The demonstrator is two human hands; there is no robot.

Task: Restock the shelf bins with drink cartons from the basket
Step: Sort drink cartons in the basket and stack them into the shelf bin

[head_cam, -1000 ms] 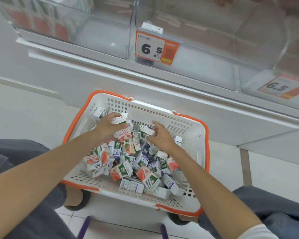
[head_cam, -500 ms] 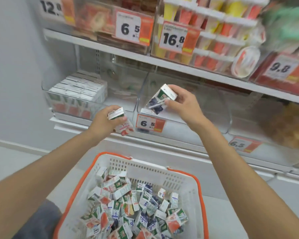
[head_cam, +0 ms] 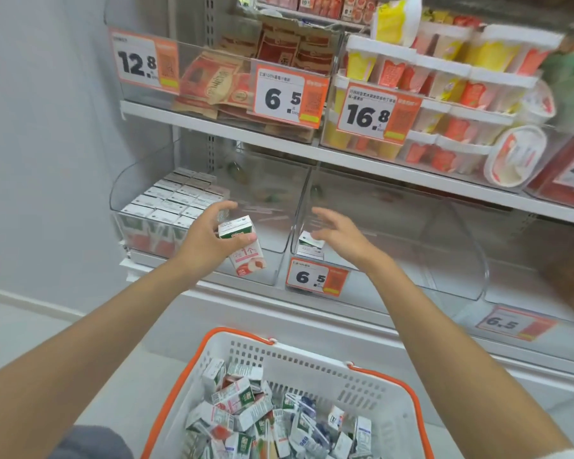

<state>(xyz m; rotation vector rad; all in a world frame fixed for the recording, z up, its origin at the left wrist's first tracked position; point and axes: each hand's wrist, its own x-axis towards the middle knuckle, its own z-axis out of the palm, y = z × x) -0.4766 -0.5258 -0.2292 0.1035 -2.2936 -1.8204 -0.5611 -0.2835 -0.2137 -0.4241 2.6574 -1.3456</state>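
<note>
At the shelf (head_cam: 242, 294) beyond the basket (head_cam: 315, 359) | left hand (head_cam: 204, 241) is clamping a red carton (head_cam: 244, 251) upright before the left bin (head_cam: 121, 193), probably to join its rows | right hand (head_cam: 337, 233), fingers apart, is hovering over a second carton (head_cam: 308, 244) in the middle bin (head_cam: 418, 256).

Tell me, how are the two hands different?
The left hand grips a red-and-white carton; the right hand holds nothing. The left hand is curled, the right hand spread open. The left hand is at the left bin, the right hand at the middle bin. Both reach toward the bins.
</note>
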